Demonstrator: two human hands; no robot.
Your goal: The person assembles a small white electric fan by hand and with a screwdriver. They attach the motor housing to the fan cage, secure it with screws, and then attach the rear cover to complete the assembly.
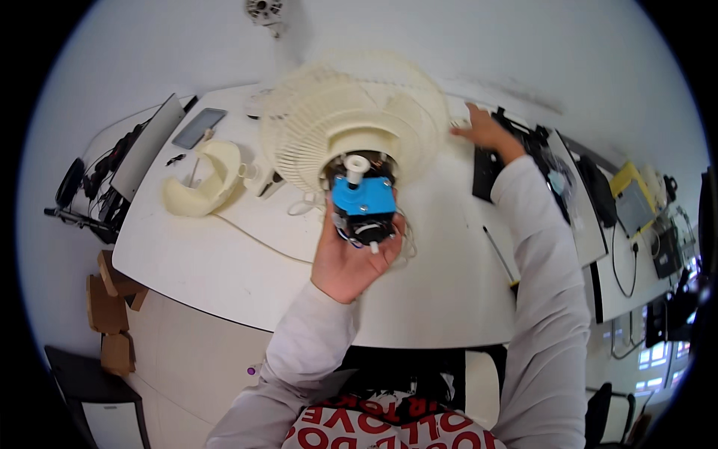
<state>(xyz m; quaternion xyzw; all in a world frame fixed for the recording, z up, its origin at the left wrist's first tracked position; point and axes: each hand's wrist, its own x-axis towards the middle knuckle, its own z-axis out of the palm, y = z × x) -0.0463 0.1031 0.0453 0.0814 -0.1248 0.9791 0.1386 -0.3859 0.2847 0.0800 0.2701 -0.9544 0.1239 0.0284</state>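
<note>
White curved-edge tabletop (pixel 224 262) fills the middle of the frame, its near edge bowing across the lower centre, with pale floor beyond it at lower left.

Item one: cream plastic fan grille with its motor assembly (pixel 351 120), lifted off the table at upper centre, grille facing away from me. I judge the step in hand to be the stripping or refitting of the motor end.

Item two: blue plastic motor block with a white shaft stub (pixel 363 200), at frame centre, just below the grille. My left hand (pixel 348 262) is clamped around its underside, fingers curled up around loose wires.

Item three: cream curved plastic housing shell (pixel 206 179), lying at left of centre, well apart from the fan.

Item four: black flat tool tray (pixel 486 168), right of centre. My right hand (pixel 485 131) lies flat at its upper end with fingers spread, gripping nothing that I can see.

Item five: dark smartphone (pixel 199 127), upper left, beside a tilted monitor (pixel 146 146).

Item six: thin dark pen-like rod (pixel 497 254), near the table's right edge.

Next move, by my judgement, calls for a tool from the right while the left holds steady. Open room lies on the bare tabletop at lower left of the fan; the right side is crowded with gear and cables.
</note>
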